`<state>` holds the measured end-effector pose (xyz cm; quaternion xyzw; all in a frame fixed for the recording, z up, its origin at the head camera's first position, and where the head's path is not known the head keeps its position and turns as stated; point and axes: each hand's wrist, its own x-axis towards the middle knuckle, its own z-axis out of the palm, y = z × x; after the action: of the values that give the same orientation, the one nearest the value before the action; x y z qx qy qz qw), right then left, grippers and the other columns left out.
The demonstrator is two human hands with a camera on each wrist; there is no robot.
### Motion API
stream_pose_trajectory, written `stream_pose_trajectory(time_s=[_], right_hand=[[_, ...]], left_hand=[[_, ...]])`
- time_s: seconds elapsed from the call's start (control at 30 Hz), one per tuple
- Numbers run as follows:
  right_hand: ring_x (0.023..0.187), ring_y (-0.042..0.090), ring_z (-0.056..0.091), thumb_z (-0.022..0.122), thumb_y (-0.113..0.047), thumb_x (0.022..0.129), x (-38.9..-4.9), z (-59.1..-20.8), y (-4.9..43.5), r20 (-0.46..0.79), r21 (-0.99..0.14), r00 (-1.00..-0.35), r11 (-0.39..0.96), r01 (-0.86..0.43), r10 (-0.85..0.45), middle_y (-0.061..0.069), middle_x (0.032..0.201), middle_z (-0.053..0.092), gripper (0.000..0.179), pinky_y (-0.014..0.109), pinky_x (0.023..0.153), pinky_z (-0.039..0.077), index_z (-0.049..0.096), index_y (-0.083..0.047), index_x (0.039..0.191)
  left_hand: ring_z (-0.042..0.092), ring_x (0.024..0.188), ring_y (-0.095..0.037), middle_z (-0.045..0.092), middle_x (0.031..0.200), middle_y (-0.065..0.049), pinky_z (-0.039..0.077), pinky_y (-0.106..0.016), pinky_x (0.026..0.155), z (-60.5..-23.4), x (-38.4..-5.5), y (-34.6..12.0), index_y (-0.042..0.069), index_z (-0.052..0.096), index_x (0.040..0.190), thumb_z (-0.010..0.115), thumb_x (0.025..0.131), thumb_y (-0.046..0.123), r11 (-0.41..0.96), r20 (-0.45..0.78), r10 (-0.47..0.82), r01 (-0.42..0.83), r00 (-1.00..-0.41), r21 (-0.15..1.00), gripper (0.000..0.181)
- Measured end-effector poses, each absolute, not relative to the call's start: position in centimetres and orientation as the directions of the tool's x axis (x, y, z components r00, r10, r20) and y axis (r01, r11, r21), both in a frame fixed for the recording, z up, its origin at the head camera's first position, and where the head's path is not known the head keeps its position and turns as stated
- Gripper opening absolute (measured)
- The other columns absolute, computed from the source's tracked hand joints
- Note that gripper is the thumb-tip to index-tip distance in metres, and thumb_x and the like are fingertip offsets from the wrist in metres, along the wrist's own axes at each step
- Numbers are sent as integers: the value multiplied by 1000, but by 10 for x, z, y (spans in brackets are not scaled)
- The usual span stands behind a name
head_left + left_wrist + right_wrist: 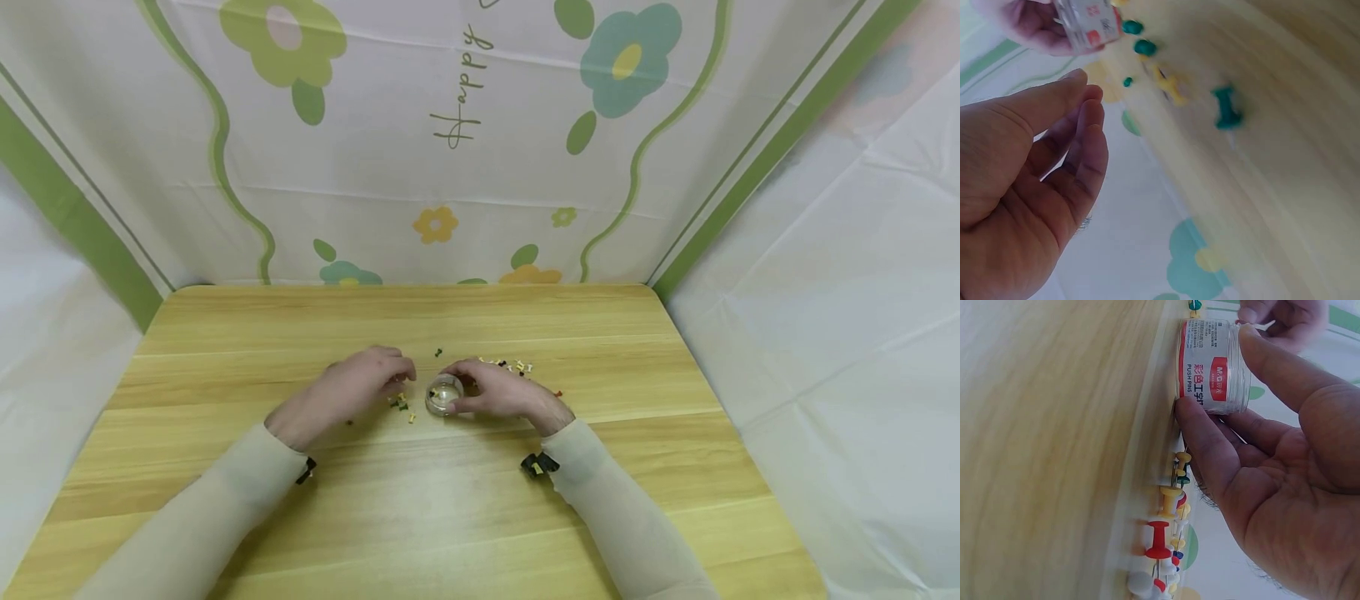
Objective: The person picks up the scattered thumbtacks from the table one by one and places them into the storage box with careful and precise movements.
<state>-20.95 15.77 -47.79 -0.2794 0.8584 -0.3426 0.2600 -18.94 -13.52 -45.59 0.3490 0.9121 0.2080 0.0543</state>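
My right hand (491, 389) holds a small clear push-pin jar (1213, 365), thumb at its open rim and fingers along its side. The jar stands upright on the table with a red and white label, and a few pins show inside it in the head view. Left of the jar, my left hand (367, 379) is bent over loose pins, its thumb and index fingertips (1092, 92) drawn together. I cannot tell whether a pin is between them. Close to that hand lie a green push pin (1227, 107) and a yellow push pin (1169, 84).
Several more pins lie behind and right of the right hand, among them a red push pin (1159, 540) and a yellow one (1170, 500). A lone green pin (438, 352) is beyond the jar. The wooden table (420, 517) meets a flowered white cloth (360, 167) at the back.
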Motion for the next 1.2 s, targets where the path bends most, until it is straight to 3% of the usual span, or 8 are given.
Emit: stream_pose_trajectory(time_s=[0.27, 0.5, 0.8, 1.2], right_hand=[[144, 28, 67, 85, -30, 112, -210, -479, 158, -253, -721, -713, 619, -312, -654, 13, 157, 71, 57, 54, 131, 54, 66, -7, 160], [136, 23, 68, 84, -30, 112, -209, -478, 158, -260, -719, -714, 624, -307, -650, 11, 153, 72, 56, 51, 126, 56, 66, -9, 161], [137, 24, 68, 85, -30, 112, -209, -477, 158, -260, -718, -711, 623, -310, -653, 12, 153, 72, 58, 51, 126, 56, 65, -7, 161], [142, 27, 67, 84, -30, 112, -210, -479, 159, -252, -718, -711, 620, -317, -656, 13, 156, 71, 58, 54, 130, 55, 64, -7, 162]], left_hand=[[71, 92, -10, 81, 100, -2, 66, -32, 83, -455, -189, -152, 9, 83, 106, 82, 105, -4, 672, 16, 688, 645, -726, 362, 13], [56, 80, -8, 69, 87, 2, 54, -27, 73, -454, -187, -158, 11, 74, 91, 82, 100, -10, 702, -47, 692, 656, -720, 276, 24], [55, 79, -10, 66, 88, 3, 52, -25, 69, -458, -185, -158, 14, 73, 90, 85, 108, 6, 753, -108, 642, 598, -759, 274, 23], [61, 83, -9, 71, 93, 2, 57, -28, 73, -457, -180, -154, 13, 73, 93, 82, 108, 3, 744, -62, 647, 613, -760, 265, 21]])
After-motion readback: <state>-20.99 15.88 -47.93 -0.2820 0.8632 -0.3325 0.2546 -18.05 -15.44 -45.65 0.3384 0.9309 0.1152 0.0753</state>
